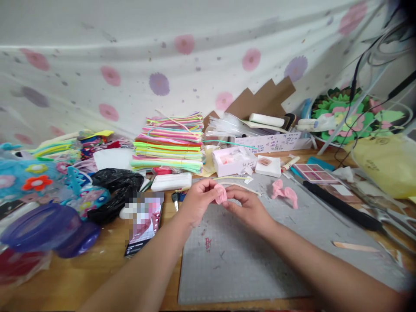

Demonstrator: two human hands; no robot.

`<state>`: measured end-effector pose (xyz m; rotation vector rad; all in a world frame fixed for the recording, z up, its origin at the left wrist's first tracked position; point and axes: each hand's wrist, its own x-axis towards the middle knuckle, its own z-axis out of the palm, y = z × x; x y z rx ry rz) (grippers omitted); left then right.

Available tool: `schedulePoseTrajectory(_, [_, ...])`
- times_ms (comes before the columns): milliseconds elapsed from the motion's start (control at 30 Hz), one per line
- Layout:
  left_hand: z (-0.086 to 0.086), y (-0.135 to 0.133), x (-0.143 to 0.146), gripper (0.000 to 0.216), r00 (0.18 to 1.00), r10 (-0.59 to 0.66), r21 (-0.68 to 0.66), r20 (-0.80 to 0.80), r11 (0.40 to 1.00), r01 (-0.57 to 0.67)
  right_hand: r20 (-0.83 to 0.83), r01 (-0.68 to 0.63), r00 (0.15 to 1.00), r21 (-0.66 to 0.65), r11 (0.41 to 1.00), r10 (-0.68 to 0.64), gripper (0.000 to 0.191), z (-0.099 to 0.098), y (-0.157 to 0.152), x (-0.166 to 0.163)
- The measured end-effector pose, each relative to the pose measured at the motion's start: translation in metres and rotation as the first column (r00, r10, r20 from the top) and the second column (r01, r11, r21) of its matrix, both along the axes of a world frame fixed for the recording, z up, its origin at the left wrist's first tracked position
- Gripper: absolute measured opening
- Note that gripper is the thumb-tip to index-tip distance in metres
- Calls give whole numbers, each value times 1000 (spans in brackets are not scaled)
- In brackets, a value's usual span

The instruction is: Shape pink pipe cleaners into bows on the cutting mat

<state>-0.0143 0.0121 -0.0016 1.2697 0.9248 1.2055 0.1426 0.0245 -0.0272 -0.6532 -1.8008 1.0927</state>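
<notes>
Above the grey cutting mat (227,268), my left hand (199,200) pinches a small, rounded pink pipe-cleaner piece (221,194) with ridged rows. My right hand (245,206) meets it from the other side, with thumb and fingertips closed at its right edge. Part of the piece is hidden behind the fingers. Farther right on the mat lie more curled pink pieces (285,193), apart from both hands. A pale pipe cleaner (242,187) stretches across the mat just behind my right hand.
Bundled coloured pipe cleaners (169,145) are stacked at the back. A phone (147,223), black plastic bag (113,190) and purple container (48,229) sit left. A white box (234,160) stands behind the hands. Right are scissors (394,221), a black-handled tool (341,206) and a wooden stick (355,246).
</notes>
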Motion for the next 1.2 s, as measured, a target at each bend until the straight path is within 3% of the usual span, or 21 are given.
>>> schedulePoseTrajectory(100, [0,3,-4,18,999,2,47,-45,999,0,14,-27,1000,-43,999,28,12,-4,-1,-2])
schedulePoseTrajectory(267, [-1,3,-5,17,982,139,95,-127,987,-128,37,-47,998,-129,991,52,12,-7,-3,0])
schedulePoseTrajectory(367, [-2,2,-3,17,987,126,81,-102,990,-118,48,-13,999,-175,984,21,12,-5,-8,2])
schedulePoseTrajectory(467, [-2,1,-5,20,997,15,34,-72,999,-13,18,5,1000,-205,979,-1,12,-2,-16,2])
schedulePoseTrajectory(633, [-1,-2,-10,34,948,-253,16,-193,965,261,-123,-87,990,-195,977,64,11,-2,-33,0])
schedulePoseTrajectory(900, [-1,-16,2,51,904,-342,77,-256,925,372,-315,-175,945,-264,948,86,9,-18,-55,3])
schedulePoseTrajectory(1033, [-1,-22,7,53,900,-303,140,-312,923,360,-368,-184,927,-283,941,71,13,-18,-61,4])
schedulePoseTrajectory(1200, [-3,-26,13,50,935,-106,291,-339,933,211,-406,-99,913,-325,940,-44,17,-18,-62,1])
